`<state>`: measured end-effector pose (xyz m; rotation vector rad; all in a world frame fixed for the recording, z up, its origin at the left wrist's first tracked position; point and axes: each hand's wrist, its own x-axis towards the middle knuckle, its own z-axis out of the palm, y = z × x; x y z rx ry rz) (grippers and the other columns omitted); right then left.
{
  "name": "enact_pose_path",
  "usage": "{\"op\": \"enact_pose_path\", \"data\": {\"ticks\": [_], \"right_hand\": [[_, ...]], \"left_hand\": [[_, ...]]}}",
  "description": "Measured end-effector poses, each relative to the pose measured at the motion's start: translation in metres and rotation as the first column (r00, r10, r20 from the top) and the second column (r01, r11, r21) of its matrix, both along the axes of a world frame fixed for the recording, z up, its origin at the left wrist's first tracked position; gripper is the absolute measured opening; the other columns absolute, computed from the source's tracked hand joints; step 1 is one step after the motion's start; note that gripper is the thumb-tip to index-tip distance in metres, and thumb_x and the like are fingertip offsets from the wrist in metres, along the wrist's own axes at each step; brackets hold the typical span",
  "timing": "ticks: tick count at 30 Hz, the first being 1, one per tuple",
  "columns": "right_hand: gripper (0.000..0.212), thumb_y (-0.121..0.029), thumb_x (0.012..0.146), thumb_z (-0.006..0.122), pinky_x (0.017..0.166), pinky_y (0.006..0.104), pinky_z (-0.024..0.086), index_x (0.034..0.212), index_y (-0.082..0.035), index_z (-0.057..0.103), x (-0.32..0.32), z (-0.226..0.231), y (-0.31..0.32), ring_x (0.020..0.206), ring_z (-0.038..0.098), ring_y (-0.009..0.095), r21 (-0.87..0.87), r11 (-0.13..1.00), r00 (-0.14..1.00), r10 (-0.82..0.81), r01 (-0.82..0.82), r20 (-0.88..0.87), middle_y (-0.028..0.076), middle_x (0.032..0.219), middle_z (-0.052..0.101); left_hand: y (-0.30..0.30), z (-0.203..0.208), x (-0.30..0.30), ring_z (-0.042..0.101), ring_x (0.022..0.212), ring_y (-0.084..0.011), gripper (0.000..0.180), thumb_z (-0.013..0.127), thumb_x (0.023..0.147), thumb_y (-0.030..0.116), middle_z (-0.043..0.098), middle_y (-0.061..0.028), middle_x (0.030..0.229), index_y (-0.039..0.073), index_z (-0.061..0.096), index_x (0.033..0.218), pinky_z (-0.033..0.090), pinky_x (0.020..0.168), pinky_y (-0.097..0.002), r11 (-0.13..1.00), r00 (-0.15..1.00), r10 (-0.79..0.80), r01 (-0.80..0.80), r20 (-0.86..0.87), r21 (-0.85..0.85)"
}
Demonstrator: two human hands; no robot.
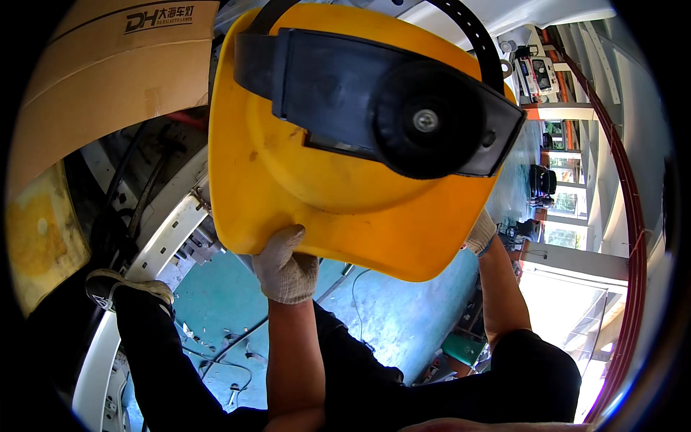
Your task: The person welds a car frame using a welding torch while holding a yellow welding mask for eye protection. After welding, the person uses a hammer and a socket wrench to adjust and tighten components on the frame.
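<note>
A yellow welding mask [288,187] with a black headband piece and round knob [425,121] fills the upper middle, held up close before me. My left hand [289,266], in a pale knitted glove, grips its lower left edge. The thumb lies over the near face and the fingers go behind. At the lower right edge is my right hand [481,234], also gloved and mostly hidden behind the mask. It appears to hold that edge, though its fingers do not show. A black strap with holes [481,36] arches over the top.
A brown cardboard box [144,79] is at the upper left, above a white metal vehicle frame [169,234]. My shoe [129,284] rests by that frame. Cables [234,353] and scraps lie on the green floor [223,295]. A green object [463,349] is at lower right.
</note>
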<state>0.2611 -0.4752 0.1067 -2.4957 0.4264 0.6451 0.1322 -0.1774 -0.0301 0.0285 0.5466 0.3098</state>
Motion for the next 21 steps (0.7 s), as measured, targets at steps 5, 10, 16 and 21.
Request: {"op": "enact_pose_path", "data": {"ticks": [5,10,16,21], "right_hand": [[0.031,-0.026,0.087,0.080,0.059,0.0331,0.054,0.096,0.000,0.067,-0.001,-0.007,-0.009,0.062,0.063,0.016,0.078,0.997,0.999,-0.020,0.018,0.028,0.005,0.074,0.065],[0.032,-0.019,0.090,0.075,0.059,0.0322,0.052,0.113,0.001,0.067,-0.005,0.001,0.018,0.061,0.061,0.014,0.056,0.998,0.999,-0.032,0.032,-0.011,0.004,0.074,0.064],[0.039,-0.015,0.093,0.075,0.059,0.0316,0.053,0.130,-0.004,0.070,-0.040,-0.015,-0.002,0.065,0.062,0.012,0.167,0.979,0.989,-0.105,0.121,-0.100,0.002,0.078,0.064],[0.036,-0.021,0.094,0.078,0.057,0.0311,0.051,0.125,-0.004,0.069,-0.128,-0.103,-0.051,0.065,0.062,0.012,0.070,0.972,0.942,-0.199,0.226,-0.270,0.003,0.080,0.066]], "left_hand": [[0.002,-0.005,-0.003,0.071,0.120,-0.0305,0.056,0.069,0.081,0.001,0.069,-0.0138,0.127,0.004,0.062,0.136,0.057,0.107,-0.0462,1.000,0.999,-0.010,0.009,0.037,0.024],[0.006,-0.005,-0.007,0.067,0.125,-0.0320,0.059,0.063,0.085,0.002,0.068,-0.0152,0.132,0.003,0.056,0.144,0.056,0.109,-0.0474,0.999,0.999,0.024,-0.022,-0.038,0.035],[0.049,-0.038,-0.027,0.065,0.125,-0.0327,0.055,0.068,0.087,0.007,0.066,-0.0164,0.135,-0.003,0.059,0.140,0.052,0.111,-0.0472,0.990,0.991,0.133,-0.134,0.030,0.032],[0.092,-0.078,-0.057,0.066,0.125,-0.0328,0.054,0.068,0.088,0.008,0.066,-0.0176,0.136,-0.005,0.059,0.140,0.052,0.110,-0.0475,0.952,0.938,0.303,-0.289,-0.166,0.105]]}}
